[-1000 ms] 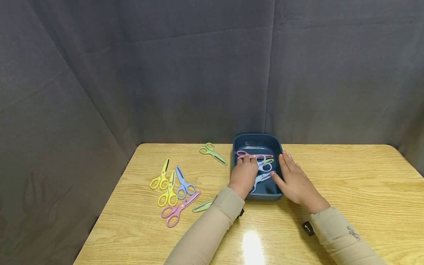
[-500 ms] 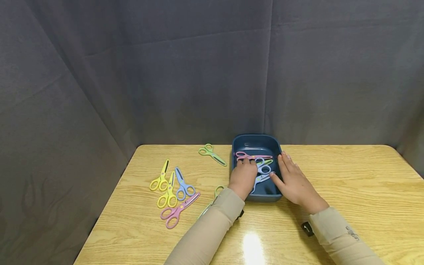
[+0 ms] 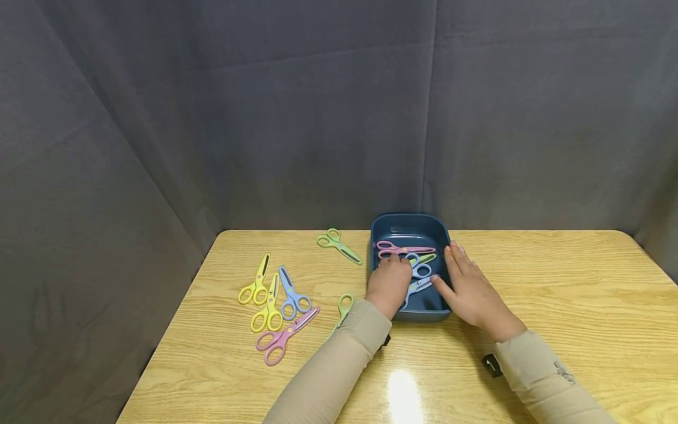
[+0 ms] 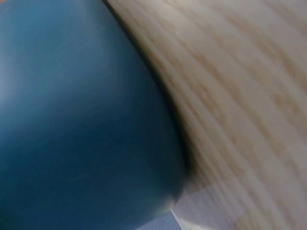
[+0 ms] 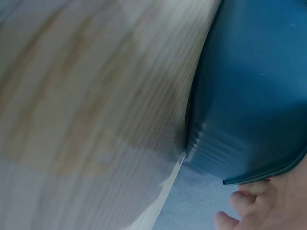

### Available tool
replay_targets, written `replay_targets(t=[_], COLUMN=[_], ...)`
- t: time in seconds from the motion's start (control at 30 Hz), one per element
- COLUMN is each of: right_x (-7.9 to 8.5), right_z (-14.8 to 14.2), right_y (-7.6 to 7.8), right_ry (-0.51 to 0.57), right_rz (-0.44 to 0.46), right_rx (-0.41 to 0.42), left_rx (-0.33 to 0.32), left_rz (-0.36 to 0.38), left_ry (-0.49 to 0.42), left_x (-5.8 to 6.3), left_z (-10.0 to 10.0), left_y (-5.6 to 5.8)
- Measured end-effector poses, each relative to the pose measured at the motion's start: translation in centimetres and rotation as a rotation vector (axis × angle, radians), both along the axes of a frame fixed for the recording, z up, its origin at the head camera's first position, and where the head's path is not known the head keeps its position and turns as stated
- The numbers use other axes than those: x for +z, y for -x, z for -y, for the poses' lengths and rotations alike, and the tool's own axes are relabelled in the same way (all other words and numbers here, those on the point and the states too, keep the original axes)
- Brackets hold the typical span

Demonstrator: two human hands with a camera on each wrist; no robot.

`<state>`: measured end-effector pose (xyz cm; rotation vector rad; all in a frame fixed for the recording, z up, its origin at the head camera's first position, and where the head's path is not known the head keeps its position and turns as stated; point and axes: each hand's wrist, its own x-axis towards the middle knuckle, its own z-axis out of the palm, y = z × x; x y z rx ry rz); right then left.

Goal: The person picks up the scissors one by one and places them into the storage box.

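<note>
In the head view a dark blue box (image 3: 410, 222) holds several child's scissors. My left hand (image 3: 389, 287) reaches over its near left side, fingers bent down inside. Beside those fingers show the handles of blue scissors (image 3: 421, 270); the rest is under the hand, and the fingertips' contact is hidden. Pink scissors (image 3: 408, 249) lie behind, with green scissors (image 3: 428, 258) partly covered. Nearer the front are other blue scissors (image 3: 418, 287). My right hand (image 3: 474, 294) rests along the box's right wall, fingers straight, thumb over the rim. The right wrist view shows fingers (image 5: 254, 201) by the rim.
On the wooden table (image 3: 572, 294), left of the box, lie yellow scissors (image 3: 258, 288), more yellow scissors (image 3: 270, 312), blue scissors (image 3: 292, 297), pink scissors (image 3: 283, 337) and green scissors (image 3: 339, 244). Another green pair (image 3: 345, 306) is partly under the left sleeve. A grey curtain (image 3: 328, 135) hangs behind.
The green scissors by my left sleeve have turned, so a handle shows where a blade tip did. The blue handles beside my left fingers have shifted slightly. Both hands stay nearly in place.
</note>
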<state>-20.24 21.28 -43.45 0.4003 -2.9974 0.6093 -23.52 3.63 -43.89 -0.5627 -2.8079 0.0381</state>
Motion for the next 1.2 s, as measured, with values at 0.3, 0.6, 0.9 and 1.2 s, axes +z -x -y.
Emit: replay_targets(t=[0.3, 0.6, 0.9, 1.2], right_x=[0.06, -0.03, 0.1, 0.05], right_z=[0.07, 0.03, 0.17, 0.1], right_y=[0.02, 0.05, 0.07, 0.0], right_ry=[-0.001, 0.001, -0.005, -0.011], right_rz=[0.01, -0.008, 0.004, 0.002], right_rx=[-0.008, -0.005, -0.009, -0.013], left_rx=[-0.015, -0.031, -0.028, -0.04], left_rz=[0.014, -0.012, 0.002, 0.024], left_ry=[-0.009, -0.004, 0.002, 0.001], left_x=[0.12, 0.41, 0.46, 0.59], left_z=[0.03, 0.14, 0.18, 0.26], left_y=[-0.04, -0.18, -0.14, 0.01])
